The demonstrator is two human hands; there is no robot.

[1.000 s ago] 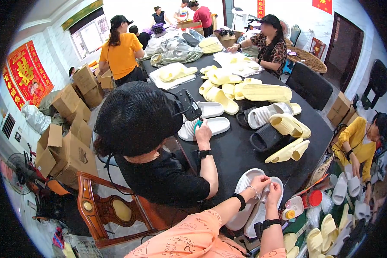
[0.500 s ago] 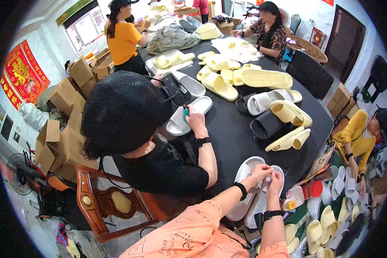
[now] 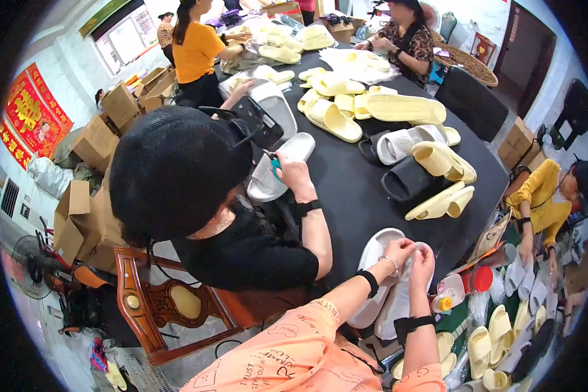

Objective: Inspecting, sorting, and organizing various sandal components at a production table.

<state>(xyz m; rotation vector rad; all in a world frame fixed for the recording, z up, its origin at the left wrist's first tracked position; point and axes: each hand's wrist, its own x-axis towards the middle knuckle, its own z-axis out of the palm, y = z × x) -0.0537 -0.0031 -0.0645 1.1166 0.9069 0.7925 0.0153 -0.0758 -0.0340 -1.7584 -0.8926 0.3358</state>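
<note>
A pair of pale grey slide sandals lies at the table's near edge, one sandal [image 3: 372, 251] on the left and the other sandal [image 3: 393, 313] on the right. Above the right one, my left hand [image 3: 397, 251] and my right hand [image 3: 422, 260] meet with fingers pinched. What lies between the fingertips is too small to make out. My hands partly hide the straps of both sandals.
To my left, a co-worker in black [image 3: 242, 255] holds teal-handled scissors [image 3: 276, 166] over a white slide [image 3: 281, 166]. Yellow slides [image 3: 333, 121] and a black slide [image 3: 405, 181] lie on the dark table [image 3: 346, 196]. A red-lidded jar [image 3: 478, 279] is at right.
My hands stay together over the sandals, with only small finger movements. The co-worker's head and scissors have shifted slightly left.
</note>
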